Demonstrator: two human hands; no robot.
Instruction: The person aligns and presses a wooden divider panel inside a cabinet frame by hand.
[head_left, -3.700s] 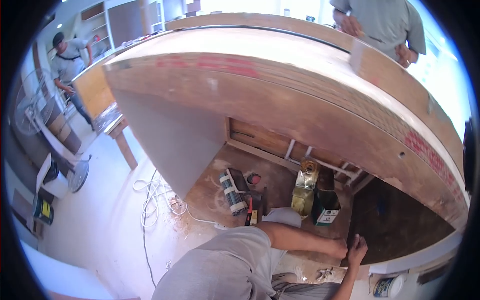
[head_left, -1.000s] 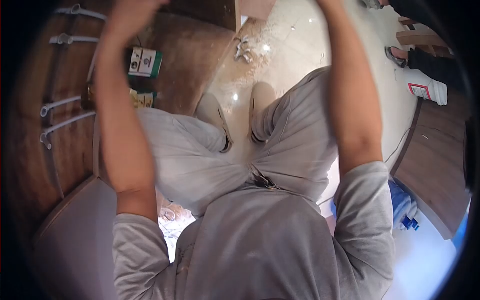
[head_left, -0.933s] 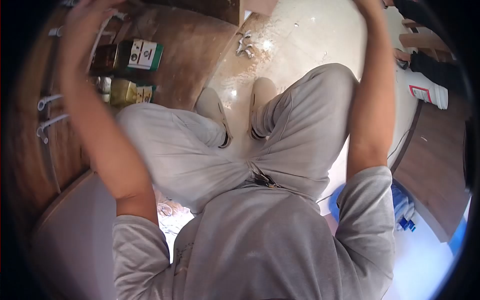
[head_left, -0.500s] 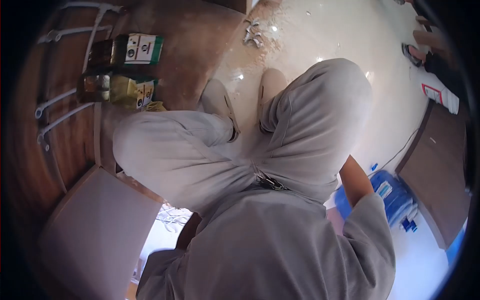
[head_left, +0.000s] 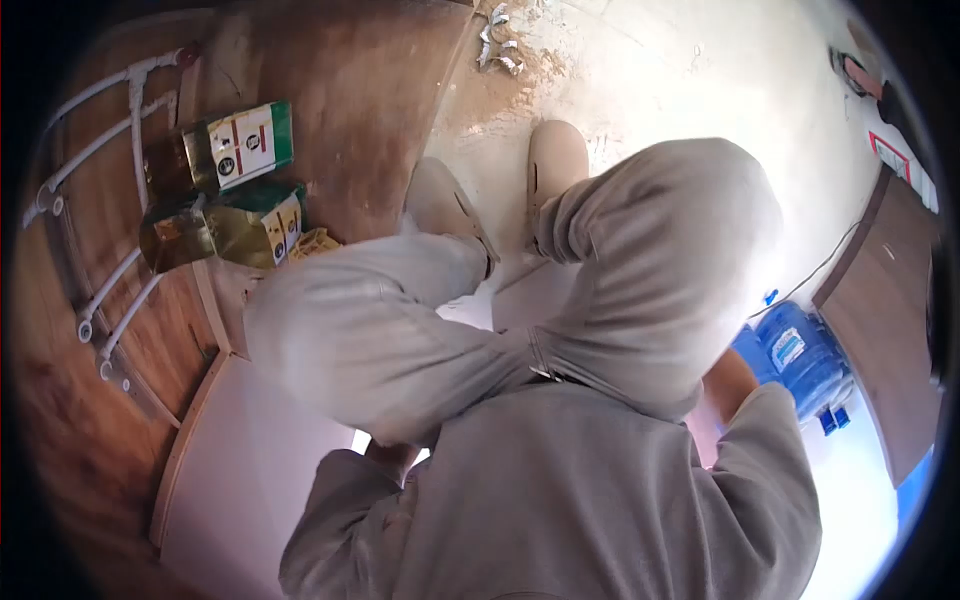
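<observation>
Neither of my hands shows. My left forearm (head_left: 392, 455) emerges from a grey sleeve and goes out of sight beneath my left thigh, beside a pale panel (head_left: 235, 470). On the other side, my right forearm (head_left: 732, 383) bends down behind my right thigh, close to a blue water bottle (head_left: 800, 350). A pinkish surface (head_left: 704, 430) shows in the gap by that arm. What my hands hold or touch is hidden. My legs are bent in grey trousers (head_left: 650, 270), with beige clogs (head_left: 558, 160) on my feet.
Oil containers (head_left: 240, 150) with green labels stand at the left, near white pipes (head_left: 135, 95) on brown boards. Debris (head_left: 500, 45) lies on the floor ahead. A brown panel (head_left: 890, 310) stands at the right, and another person's foot (head_left: 852, 72) shows beyond it.
My view has shifted, and the pale panel at the left now shows a longer edge. My knees have moved slightly to the right in the picture. Both hands stay hidden.
</observation>
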